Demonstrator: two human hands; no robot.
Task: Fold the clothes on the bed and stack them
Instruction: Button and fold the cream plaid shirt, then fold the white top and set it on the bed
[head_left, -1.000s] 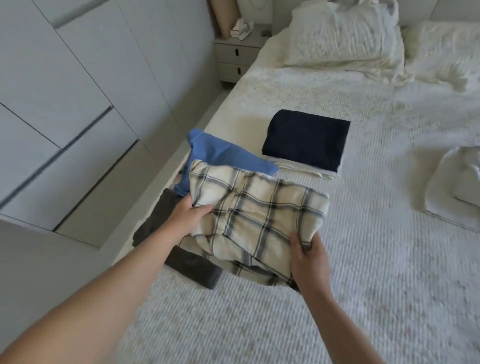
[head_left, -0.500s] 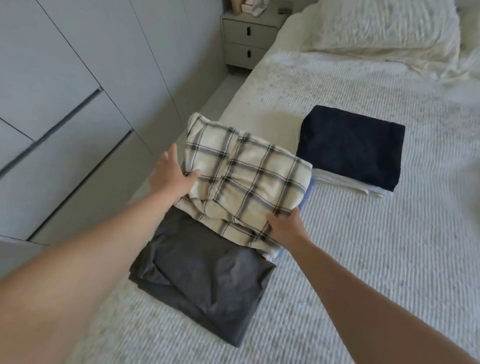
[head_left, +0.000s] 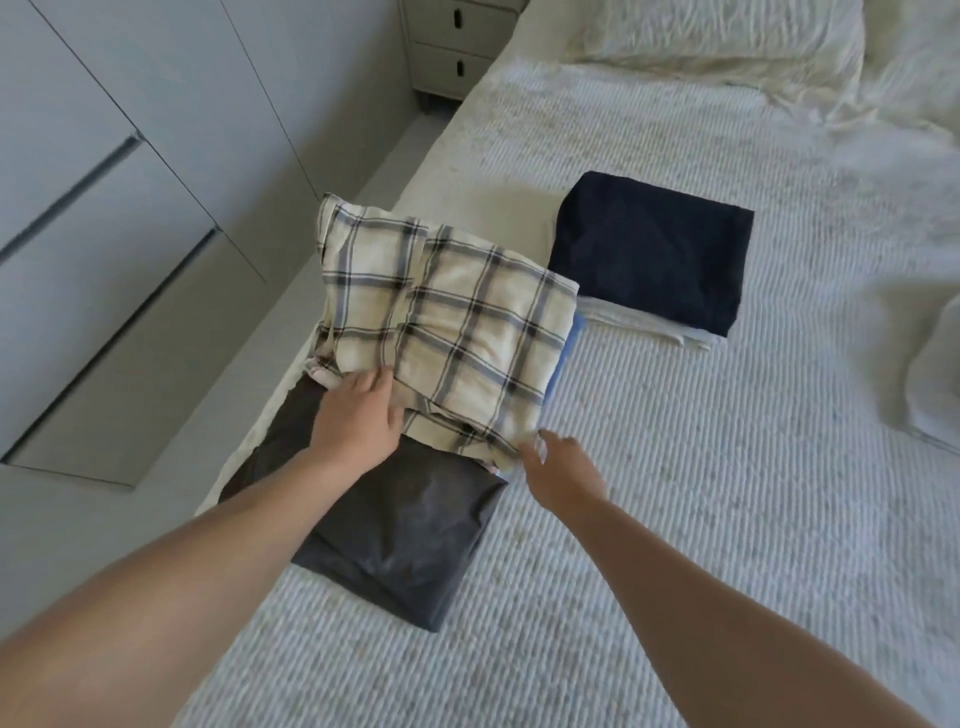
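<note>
A folded cream plaid garment (head_left: 457, 332) lies near the bed's left edge, on top of a blue garment (head_left: 569, 343) of which only a sliver shows. My left hand (head_left: 358, 415) rests on the plaid's near-left edge with its fingers laid over the cloth. My right hand (head_left: 561, 467) hovers just off the plaid's near-right corner, fingers relaxed and holding nothing. A folded dark grey garment (head_left: 405, 540) lies in front of the plaid, partly under my left forearm. Further right, a folded navy garment (head_left: 654, 254) sits on a folded white one (head_left: 649, 325).
The white textured bedspread (head_left: 701, 493) stretches to the right and toward me. Pillows (head_left: 701, 47) lie at the head of the bed. A nightstand (head_left: 457, 47) and grey wardrobe doors (head_left: 104, 208) stand to the left, across a narrow floor gap.
The plaid garment went from being carried to lying on the blue one. My right hand let go of its near edge and drew back; my left hand shifted to the near-left edge.
</note>
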